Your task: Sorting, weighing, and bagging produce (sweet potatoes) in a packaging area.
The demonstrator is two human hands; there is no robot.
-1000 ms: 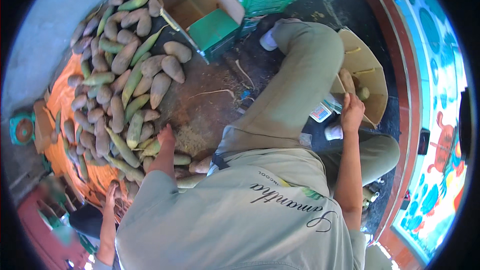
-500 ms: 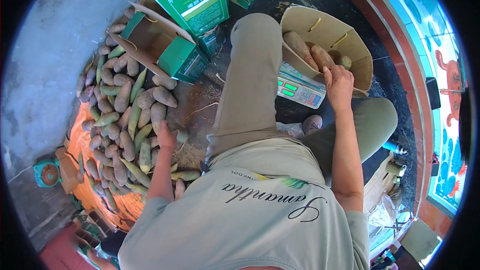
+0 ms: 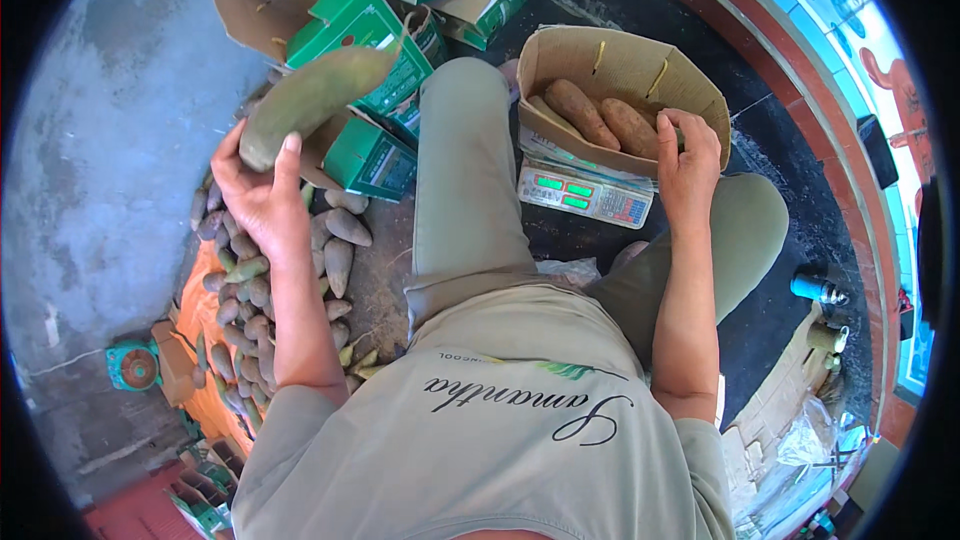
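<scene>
My left hand (image 3: 265, 190) is closed round the blunt end of a long green radish (image 3: 318, 105), raised above the pile and the boxes. Its thin root tail points up and away to the right. My right hand (image 3: 688, 165) reaches over the near right wall of an open cardboard box (image 3: 690, 75). Its fingers are curled with the thumb close to the fingertips, and what they grip is hidden. Inside the box lie reddish-brown tubers (image 3: 580, 112). Under and before the box is a digital scale (image 3: 585, 194) with lit green displays.
Brown tubers and green radishes (image 3: 245, 290) lie heaped at left on an orange sheet (image 3: 197, 292). Green cartons (image 3: 380, 158) stand beyond the heap. My bent knee (image 3: 465, 90) rises between the cartons and the scale. A blue bottle (image 3: 815, 288) lies at right, a turquoise fan (image 3: 133, 366) at lower left.
My left hand has come up from the heap, now with the green radish in it. My right hand stays at the box. The whole view has shifted somewhat.
</scene>
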